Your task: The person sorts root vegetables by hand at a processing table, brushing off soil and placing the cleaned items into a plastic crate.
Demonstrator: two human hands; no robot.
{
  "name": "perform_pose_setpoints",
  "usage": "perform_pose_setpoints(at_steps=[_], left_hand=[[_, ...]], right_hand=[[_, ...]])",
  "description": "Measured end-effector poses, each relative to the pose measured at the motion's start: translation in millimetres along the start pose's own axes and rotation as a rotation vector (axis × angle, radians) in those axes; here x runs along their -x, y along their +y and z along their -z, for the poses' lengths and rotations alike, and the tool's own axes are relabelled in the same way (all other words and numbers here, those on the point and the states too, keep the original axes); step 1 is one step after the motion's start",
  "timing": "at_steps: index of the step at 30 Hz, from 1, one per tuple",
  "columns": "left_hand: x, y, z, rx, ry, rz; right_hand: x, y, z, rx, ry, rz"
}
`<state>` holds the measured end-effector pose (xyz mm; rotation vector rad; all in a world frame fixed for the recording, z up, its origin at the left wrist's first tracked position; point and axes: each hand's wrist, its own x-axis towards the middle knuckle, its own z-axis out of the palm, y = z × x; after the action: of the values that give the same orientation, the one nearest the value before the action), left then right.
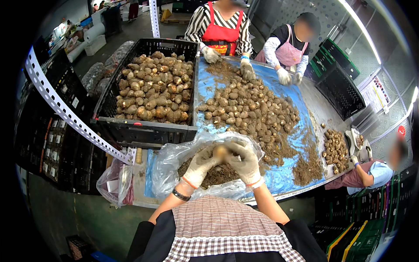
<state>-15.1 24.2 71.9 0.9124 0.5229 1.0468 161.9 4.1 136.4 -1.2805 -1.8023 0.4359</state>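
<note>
My left hand (203,165) and my right hand (246,163), both in soiled white knit gloves, meet around a small taro corm (221,152). The corm is blurred, and its pale side shows between my fingers. Beneath my hands lies an open clear plastic bag (167,163). Brown root fibres and peelings (218,177) fill the part of the bag that shows. Just beyond, a big heap of small taro corms (252,104) is spread over a blue plastic sheet (278,178).
A black plastic crate (147,132) full of taro corms (155,88) stands left of the heap. A perforated metal post (75,124) rises beside it. Co-workers' gloved hands (247,70) work across the table. At right, another person (370,177) handles a scale (352,140) near a smaller corm pile (334,150).
</note>
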Motion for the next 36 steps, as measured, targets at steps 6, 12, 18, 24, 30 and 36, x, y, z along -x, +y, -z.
perform_pose_setpoints(at_steps=[6, 12, 18, 24, 30, 36], left_hand=[[4.9, -0.8, -14.3, 0.384, 0.124, 0.133], [-6.0, -19.3, -4.7, 0.597, 0.217, -0.016], [-0.7, -6.0, -13.2, 0.402, 0.248, 0.034], [-0.5, -9.0, -19.3, 0.238, 0.208, 0.057], [2.4, -12.2, -14.8, 0.256, 0.169, 0.015], [2.8, -13.1, -22.9, 0.239, 0.084, -0.007]], right_hand=[[0.2, 9.3, -17.2, 0.033, 0.139, 0.097], [22.0, 9.4, -27.7, -0.058, -0.046, -0.184], [-3.0, 2.0, -25.8, -0.258, 0.216, -0.303], [12.0, 25.1, -42.6, -0.076, 0.307, -0.211], [24.5, 38.8, -30.7, -0.164, 0.128, -0.462], [14.8, 7.9, -25.7, -0.248, 0.139, -0.267]])
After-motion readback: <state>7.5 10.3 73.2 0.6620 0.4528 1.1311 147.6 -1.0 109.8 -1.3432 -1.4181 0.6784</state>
